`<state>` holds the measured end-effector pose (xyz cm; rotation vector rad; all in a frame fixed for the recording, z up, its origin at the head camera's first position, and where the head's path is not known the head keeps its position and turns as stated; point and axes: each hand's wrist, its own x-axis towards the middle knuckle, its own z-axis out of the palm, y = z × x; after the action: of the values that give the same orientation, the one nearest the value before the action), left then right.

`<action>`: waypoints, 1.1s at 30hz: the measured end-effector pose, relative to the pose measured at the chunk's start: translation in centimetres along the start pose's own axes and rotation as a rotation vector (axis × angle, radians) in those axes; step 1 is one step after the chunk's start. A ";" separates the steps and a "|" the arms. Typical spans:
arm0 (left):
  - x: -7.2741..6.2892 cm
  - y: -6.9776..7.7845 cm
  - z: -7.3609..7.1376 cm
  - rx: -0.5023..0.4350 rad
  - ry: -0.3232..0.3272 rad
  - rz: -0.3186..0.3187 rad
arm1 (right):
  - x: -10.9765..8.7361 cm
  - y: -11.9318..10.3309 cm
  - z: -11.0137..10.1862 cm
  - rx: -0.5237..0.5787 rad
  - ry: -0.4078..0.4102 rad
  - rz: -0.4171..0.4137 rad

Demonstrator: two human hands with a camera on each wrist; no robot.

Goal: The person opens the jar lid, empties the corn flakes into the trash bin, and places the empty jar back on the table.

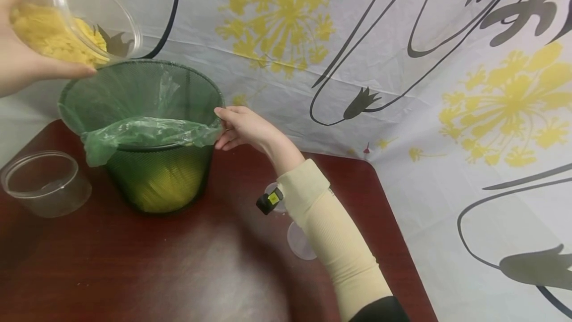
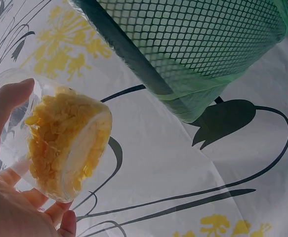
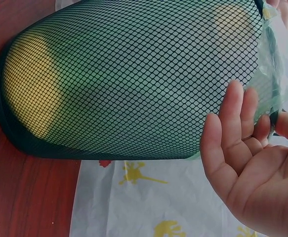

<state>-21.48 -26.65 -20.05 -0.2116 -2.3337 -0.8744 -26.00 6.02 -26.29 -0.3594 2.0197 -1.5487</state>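
A clear round plastic tub (image 2: 97, 126) with yellow flakes or kernels in it is gripped by my left hand (image 1: 27, 48). In the head view it is tilted, its mouth towards the mesh bin (image 1: 156, 173), just above the left rim. The exact kind of the yellow pieces (image 2: 50, 133) is too unclear to tell. My right hand (image 1: 243, 128) pinches the bin's right rim and the green plastic bag (image 1: 147, 133) that lines it, thumb on one side and fingers on the other. Yellow stuff (image 3: 32, 89) shows through the mesh at the bin's bottom.
A second clear tub (image 1: 46, 188) without a lid stands on the dark red table (image 1: 201, 267) left of the bin. Clear round lids (image 1: 300, 242) lie partly under the right forearm. A patterned white cloth (image 1: 380, 88) hangs behind and right of the table.
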 end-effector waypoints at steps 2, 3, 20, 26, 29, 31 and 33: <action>-0.1 0.3 0.0 0.010 0.000 0.020 | 0.0 0.0 0.0 0.002 0.001 0.002; -0.1 0.3 0.0 0.012 0.000 0.030 | 0.1 0.0 0.0 0.003 0.002 0.002; -0.2 0.9 -0.1 0.080 -0.028 0.167 | 0.0 0.0 0.2 0.006 0.009 -0.002; -0.2 1.1 0.0 0.077 -0.014 0.192 | 0.0 0.1 0.2 0.008 0.017 0.000; -0.1 1.1 0.0 0.080 -0.001 0.224 | 0.0 0.1 0.2 0.007 0.020 -0.002; -0.1 1.1 0.0 0.076 0.004 0.239 | 0.0 0.1 0.2 0.007 0.022 -0.002; -0.1 1.2 0.0 0.091 0.001 0.253 | 0.0 0.1 0.2 0.006 0.022 -0.004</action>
<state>-21.01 -25.74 -19.47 -0.4557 -2.2767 -0.6430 -25.86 5.87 -26.47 -0.3461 2.0318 -1.5677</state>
